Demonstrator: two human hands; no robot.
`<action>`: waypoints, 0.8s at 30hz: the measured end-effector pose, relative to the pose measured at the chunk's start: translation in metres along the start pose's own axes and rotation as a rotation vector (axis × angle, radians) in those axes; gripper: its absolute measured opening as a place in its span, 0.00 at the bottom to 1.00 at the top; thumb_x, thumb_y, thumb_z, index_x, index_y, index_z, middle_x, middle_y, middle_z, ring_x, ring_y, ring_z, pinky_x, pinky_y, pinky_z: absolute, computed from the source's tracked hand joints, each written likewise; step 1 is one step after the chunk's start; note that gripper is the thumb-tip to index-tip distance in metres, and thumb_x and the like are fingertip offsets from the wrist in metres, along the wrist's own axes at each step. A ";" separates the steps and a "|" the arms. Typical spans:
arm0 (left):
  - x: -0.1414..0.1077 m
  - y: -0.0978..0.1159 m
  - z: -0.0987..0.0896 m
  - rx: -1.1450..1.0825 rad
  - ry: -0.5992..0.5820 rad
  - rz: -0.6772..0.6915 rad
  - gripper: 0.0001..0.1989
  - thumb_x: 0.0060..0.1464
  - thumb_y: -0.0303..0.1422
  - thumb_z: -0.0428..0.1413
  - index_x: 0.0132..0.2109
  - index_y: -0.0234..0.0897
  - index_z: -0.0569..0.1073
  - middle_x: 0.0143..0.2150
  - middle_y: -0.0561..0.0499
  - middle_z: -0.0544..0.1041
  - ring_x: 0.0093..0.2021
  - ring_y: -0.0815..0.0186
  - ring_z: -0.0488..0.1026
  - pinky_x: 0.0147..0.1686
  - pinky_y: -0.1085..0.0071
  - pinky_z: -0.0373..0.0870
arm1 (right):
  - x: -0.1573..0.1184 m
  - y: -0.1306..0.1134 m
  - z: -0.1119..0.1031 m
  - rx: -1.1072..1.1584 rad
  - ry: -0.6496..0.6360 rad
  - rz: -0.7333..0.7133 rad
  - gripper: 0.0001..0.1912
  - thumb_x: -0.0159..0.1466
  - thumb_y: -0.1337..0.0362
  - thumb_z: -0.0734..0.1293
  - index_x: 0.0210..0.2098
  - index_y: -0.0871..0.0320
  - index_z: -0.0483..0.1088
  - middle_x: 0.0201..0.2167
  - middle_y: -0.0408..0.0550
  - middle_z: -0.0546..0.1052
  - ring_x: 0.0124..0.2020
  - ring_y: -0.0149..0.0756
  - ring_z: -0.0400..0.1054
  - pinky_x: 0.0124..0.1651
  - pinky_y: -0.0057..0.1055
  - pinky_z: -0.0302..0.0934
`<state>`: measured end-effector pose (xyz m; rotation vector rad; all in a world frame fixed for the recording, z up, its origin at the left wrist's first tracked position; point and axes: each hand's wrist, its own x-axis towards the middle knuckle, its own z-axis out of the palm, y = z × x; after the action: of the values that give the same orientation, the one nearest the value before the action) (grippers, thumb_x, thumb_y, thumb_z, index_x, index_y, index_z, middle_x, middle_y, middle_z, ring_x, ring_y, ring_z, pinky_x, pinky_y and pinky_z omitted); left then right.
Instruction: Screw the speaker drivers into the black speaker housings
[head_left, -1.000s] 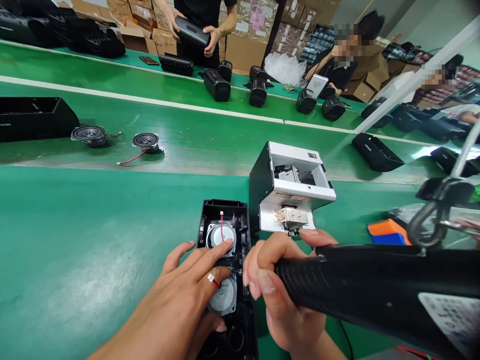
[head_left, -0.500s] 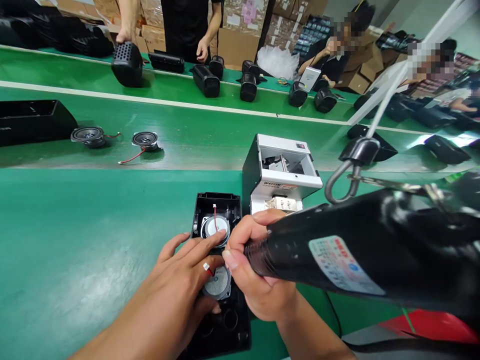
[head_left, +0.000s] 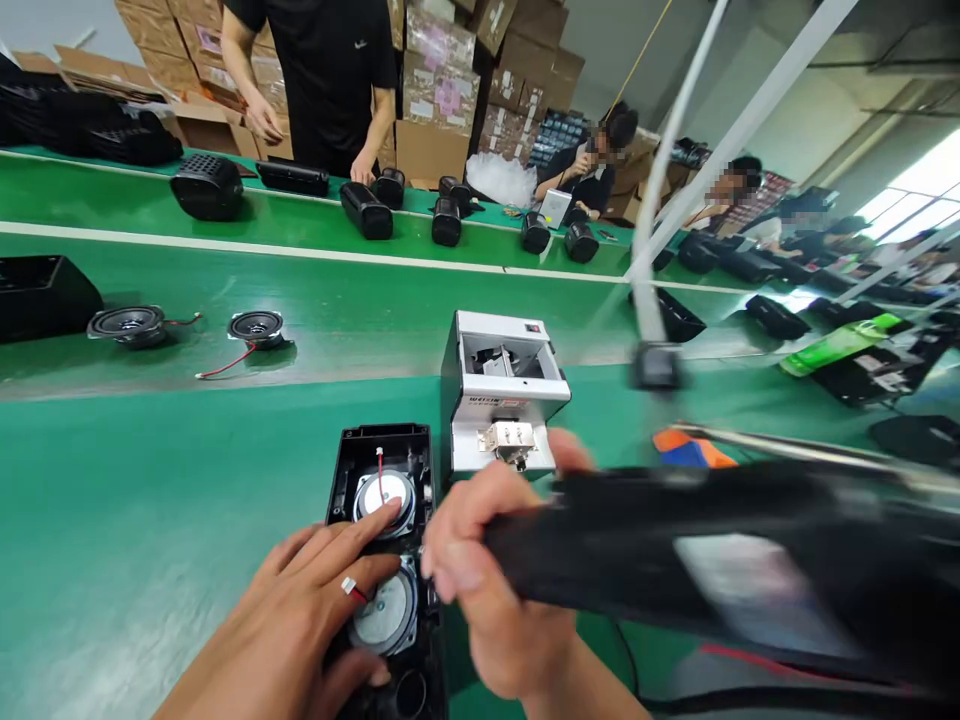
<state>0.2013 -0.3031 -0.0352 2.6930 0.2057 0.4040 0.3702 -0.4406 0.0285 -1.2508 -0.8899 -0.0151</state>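
Observation:
A black speaker housing (head_left: 346, 452) lies on the green bench with two speaker drivers inside. My left hand (head_left: 300, 610) rests over it, fingers spread: one fingertip touches the upper driver (head_left: 381, 490), and others lie over the lower driver (head_left: 384, 610). A white connector (head_left: 349, 586) on a short red wire pokes up between those fingers. My right hand (head_left: 495, 580) is wrapped round a black electric screwdriver (head_left: 637, 550), blurred by motion, just right of the housing. Its tip is hidden behind my fingers.
A white and black screw feeder (head_left: 506, 385) stands behind the housing. Two loose speaker drivers (head_left: 129, 325) with red wires and a black housing (head_left: 45, 295) sit on the belt at left. Across the belt, a co-worker (head_left: 322, 90) stands behind several black speakers (head_left: 367, 210).
The view has swung up and to the right. My right hand and the screwdriver have shifted slightly right from the housing. The co-worker's hand has let go of a black speaker.

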 end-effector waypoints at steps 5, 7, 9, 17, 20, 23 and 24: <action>-0.016 -0.016 0.025 0.049 -0.016 0.037 0.32 0.57 0.30 0.61 0.68 0.57 0.76 0.84 0.54 0.64 0.71 0.40 0.79 0.56 0.41 0.89 | 0.039 -0.004 -0.025 0.100 0.240 -0.249 0.23 0.77 0.66 0.70 0.66 0.37 0.66 0.29 0.32 0.66 0.21 0.31 0.60 0.27 0.30 0.67; -0.016 -0.018 0.029 0.055 -0.015 0.034 0.33 0.55 0.30 0.61 0.67 0.56 0.77 0.84 0.54 0.62 0.71 0.41 0.79 0.53 0.44 0.91 | 0.050 -0.001 -0.035 0.048 0.256 -0.303 0.32 0.77 0.71 0.71 0.71 0.35 0.60 0.32 0.31 0.70 0.23 0.31 0.63 0.32 0.31 0.68; -0.015 -0.018 0.030 0.041 0.010 0.031 0.33 0.54 0.29 0.61 0.67 0.56 0.77 0.84 0.55 0.63 0.70 0.41 0.80 0.53 0.47 0.91 | 0.054 0.005 -0.041 0.004 0.211 -0.315 0.33 0.78 0.72 0.70 0.73 0.37 0.57 0.33 0.31 0.72 0.24 0.32 0.64 0.34 0.32 0.69; -0.016 -0.011 0.026 -0.008 0.061 -0.012 0.32 0.55 0.32 0.63 0.67 0.58 0.78 0.83 0.57 0.65 0.69 0.45 0.81 0.56 0.56 0.89 | 0.045 0.014 -0.039 -0.064 0.161 -0.189 0.27 0.76 0.69 0.73 0.68 0.48 0.61 0.33 0.34 0.73 0.26 0.34 0.65 0.33 0.35 0.66; -0.011 -0.005 0.019 -0.034 0.082 -0.010 0.31 0.55 0.31 0.64 0.65 0.56 0.79 0.81 0.56 0.68 0.68 0.46 0.81 0.56 0.56 0.89 | 0.041 0.003 -0.035 0.024 0.149 -0.055 0.27 0.76 0.69 0.74 0.68 0.48 0.63 0.30 0.34 0.73 0.24 0.33 0.65 0.29 0.31 0.66; -0.003 0.005 0.007 -0.065 0.044 -0.012 0.30 0.53 0.29 0.66 0.63 0.54 0.81 0.79 0.52 0.72 0.66 0.44 0.83 0.54 0.53 0.90 | 0.030 -0.018 -0.031 0.144 0.192 0.015 0.28 0.74 0.72 0.73 0.67 0.43 0.64 0.27 0.31 0.72 0.20 0.31 0.62 0.26 0.27 0.65; -0.001 0.009 0.002 -0.079 0.020 -0.028 0.30 0.52 0.28 0.66 0.62 0.53 0.82 0.79 0.51 0.72 0.66 0.44 0.83 0.55 0.52 0.90 | 0.025 -0.025 -0.032 0.168 0.181 0.022 0.24 0.74 0.72 0.73 0.63 0.44 0.68 0.26 0.31 0.70 0.19 0.30 0.61 0.26 0.27 0.65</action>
<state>0.2021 -0.3119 -0.0336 2.6067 0.2283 0.4213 0.3937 -0.4649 0.0620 -1.0838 -0.7063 -0.0351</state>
